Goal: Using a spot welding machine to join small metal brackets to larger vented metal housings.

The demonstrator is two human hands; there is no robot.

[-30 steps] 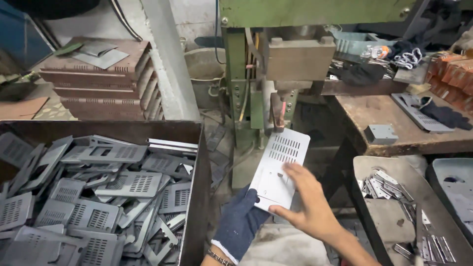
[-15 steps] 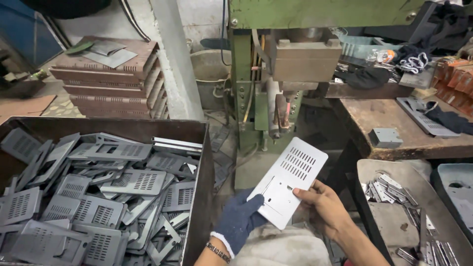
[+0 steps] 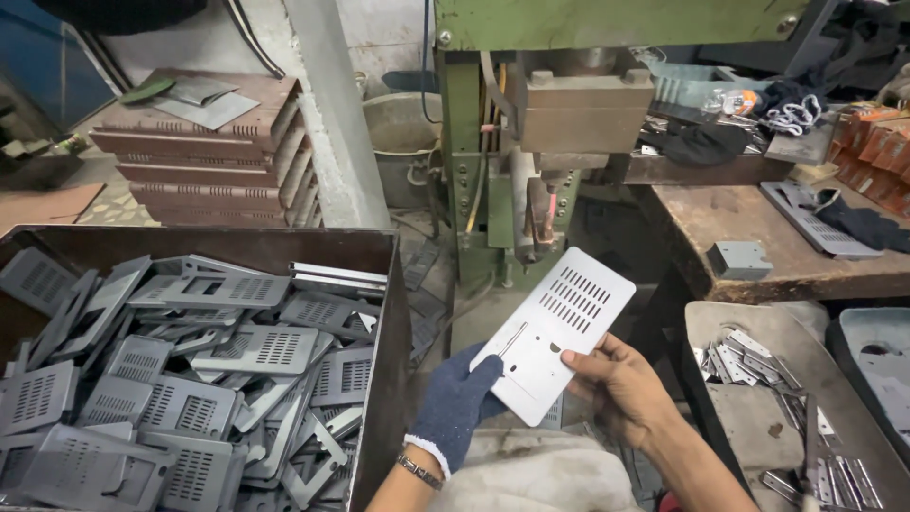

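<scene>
- Slotted metal plate (image 3: 555, 332): I see it held up tilted, between the bin and the green press (image 3: 493, 142); I judge it light, stiff, sharp-edged, best held by the plain lower margin
- Left hand (image 3: 460, 403), gloved: grip clamped on the plate's lower left corner
- Right hand (image 3: 621, 389), bare: grip clamped on its lower right edge
- Bin (image 3: 379, 246), left: heaped grey plates
- Orange cartons (image 3: 877, 142): far right tabletop; lettering unreadable

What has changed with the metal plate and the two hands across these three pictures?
The metal plate has turned, its slotted end swinging right. The gloved left hand now grips its lower edge with the bare right hand. The bin of parts and the green press are unchanged.
</scene>
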